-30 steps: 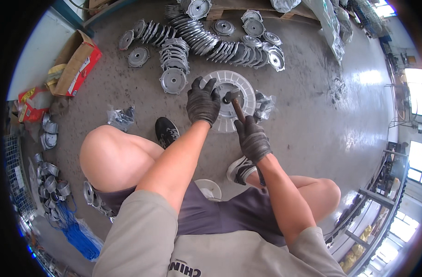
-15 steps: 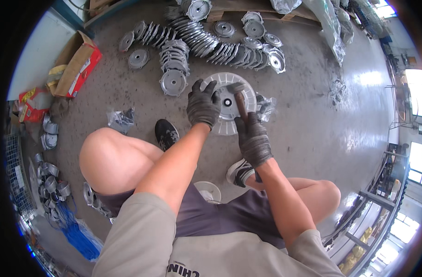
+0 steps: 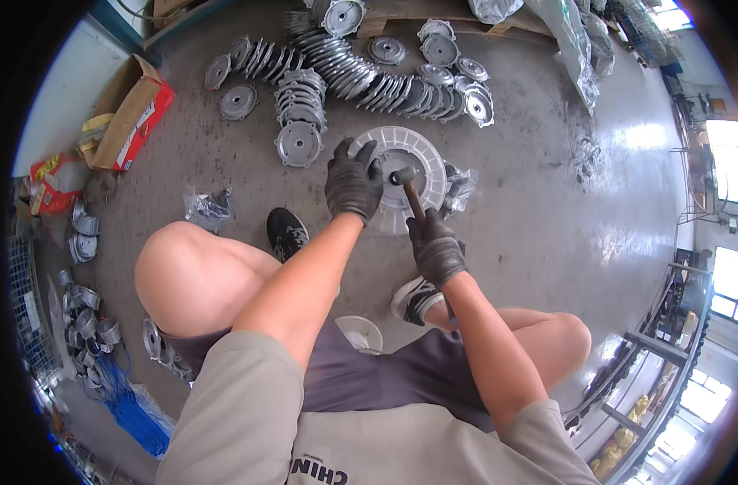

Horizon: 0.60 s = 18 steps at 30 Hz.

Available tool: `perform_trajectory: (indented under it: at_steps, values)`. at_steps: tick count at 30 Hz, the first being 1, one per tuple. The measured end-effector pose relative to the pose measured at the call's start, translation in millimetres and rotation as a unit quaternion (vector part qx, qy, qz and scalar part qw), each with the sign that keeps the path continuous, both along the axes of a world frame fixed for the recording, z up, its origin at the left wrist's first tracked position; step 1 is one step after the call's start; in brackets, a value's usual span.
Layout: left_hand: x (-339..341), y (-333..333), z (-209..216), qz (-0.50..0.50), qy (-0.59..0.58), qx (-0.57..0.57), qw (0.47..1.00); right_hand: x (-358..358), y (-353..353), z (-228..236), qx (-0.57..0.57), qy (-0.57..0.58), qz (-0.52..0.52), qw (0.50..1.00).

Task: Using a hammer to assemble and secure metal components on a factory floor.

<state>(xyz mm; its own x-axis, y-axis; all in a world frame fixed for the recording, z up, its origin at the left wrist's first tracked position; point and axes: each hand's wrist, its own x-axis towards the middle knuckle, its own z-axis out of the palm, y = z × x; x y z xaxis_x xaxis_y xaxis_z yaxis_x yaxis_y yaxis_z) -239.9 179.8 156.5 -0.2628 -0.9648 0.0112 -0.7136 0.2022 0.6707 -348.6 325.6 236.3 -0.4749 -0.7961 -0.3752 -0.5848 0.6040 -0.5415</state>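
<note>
My right hand (image 3: 438, 249), in a dark grey glove, is closed round the wooden handle of a hammer (image 3: 413, 196). The hammer's head is over the dark centre ring of a round metal cover (image 3: 397, 204); whether they touch I cannot tell. Under the cover lies a larger pale ribbed disc (image 3: 435, 151) on the floor. My left hand (image 3: 354, 184), gloved too, is at the left side of the cover and disc, its fingers bent and apart. It hides part of the rim there.
Rows of similar metal covers (image 3: 336, 65) lie beyond the disc. A crumpled clear plastic bag (image 3: 462, 187) is just right of it, another bag (image 3: 208, 208) farther left. A red-and-brown carton (image 3: 134, 117) stands at left. Between my legs is a white bucket (image 3: 361, 333).
The hammer's head has come down and nearer, from the far part of the cover onto its centre area. My right hand has shifted slightly nearer; my left hand has hardly moved.
</note>
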Motion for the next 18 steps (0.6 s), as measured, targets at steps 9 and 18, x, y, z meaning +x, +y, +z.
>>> perform_trajectory:
  at_steps: [9,18]
  values:
    - [0.3,-0.3,-7.6,-0.007,0.007,-0.028,1.0,-8.3,3.3,-9.0,-0.047,-0.013,0.039,0.998]
    - [0.9,-4.1,-16.3,-0.019,-0.014,-0.018,1.0,-7.2,-0.8,-11.0,0.06,-0.01,0.019,0.998]
